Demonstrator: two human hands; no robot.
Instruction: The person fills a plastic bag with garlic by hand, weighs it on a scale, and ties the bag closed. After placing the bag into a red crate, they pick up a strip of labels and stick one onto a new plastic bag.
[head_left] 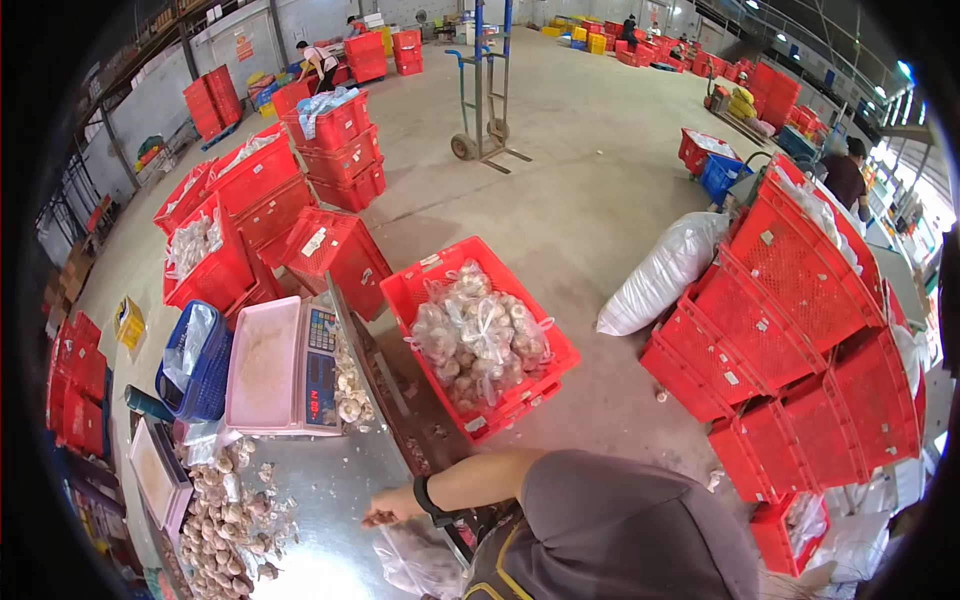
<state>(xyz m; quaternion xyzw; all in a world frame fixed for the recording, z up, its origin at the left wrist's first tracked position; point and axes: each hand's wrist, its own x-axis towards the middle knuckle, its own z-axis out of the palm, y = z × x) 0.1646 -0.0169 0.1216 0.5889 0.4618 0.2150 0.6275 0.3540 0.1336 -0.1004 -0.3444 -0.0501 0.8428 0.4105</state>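
Observation:
My right hand (388,508), with a dark band (430,502) on its wrist, reaches left over the shiny metal table (335,475). Its fingers are curled together; I cannot tell what is in them. Just below it, a clear plastic bag (415,565) lies at the table's near edge, overlapped by my body. My left hand is out of view. Loose garlic bulbs (215,525) are heaped at the left of the table, with scraps of skin around them. A pink digital scale (270,365) with a lit red display stands beyond, its pan bare.
A red crate (545,372) of bagged garlic (480,330) stands beside the table. A blue basket (195,365) holds plastic bags beside the scale. Stacked red crates (790,330) rise at right, near a white sack (665,272). A hand truck (485,90) and other people are farther off.

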